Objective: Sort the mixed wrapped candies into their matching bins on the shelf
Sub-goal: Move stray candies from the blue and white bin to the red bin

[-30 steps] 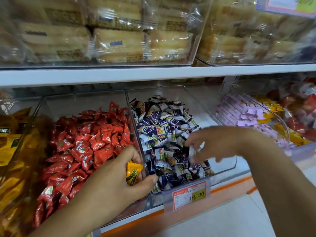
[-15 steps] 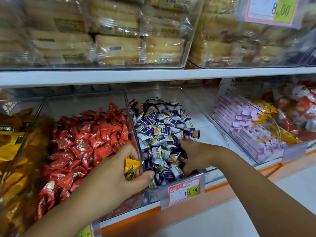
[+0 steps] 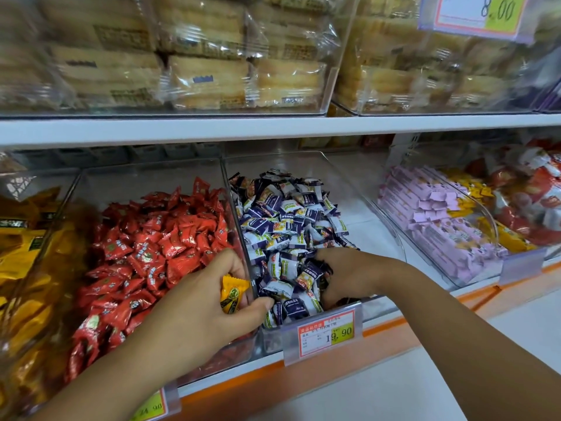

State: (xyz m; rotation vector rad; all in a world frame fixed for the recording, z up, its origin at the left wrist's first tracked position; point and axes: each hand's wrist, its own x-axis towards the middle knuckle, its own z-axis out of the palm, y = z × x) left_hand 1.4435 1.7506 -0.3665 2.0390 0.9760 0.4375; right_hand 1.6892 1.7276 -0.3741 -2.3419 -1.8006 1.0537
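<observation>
Right hand (image 3: 349, 275), above the purple bin (image 3: 303, 162) a second ago, now digs in, probably for strays, grasp hidden; left hand (image 3: 200, 311) pinches a yellow candy (image 3: 232, 294) at that bin's left wall, unsorted.

The one camera, worn on the person's head, is looking forward and down, facing the shelf (image 3: 212, 129) almost square-on. It is sitting so near that the person's forearms (image 3: 455, 323) are reaching in from the bottom edge and filling the lower frame. Its wide lens is taking in the bins of red candies (image 3: 158, 238) and purple-and-white candies (image 3: 288, 214) at centre, packaged cakes (image 3: 206, 77) on the tier above, and a strip of pale floor (image 3: 425, 390) at lower right.
</observation>
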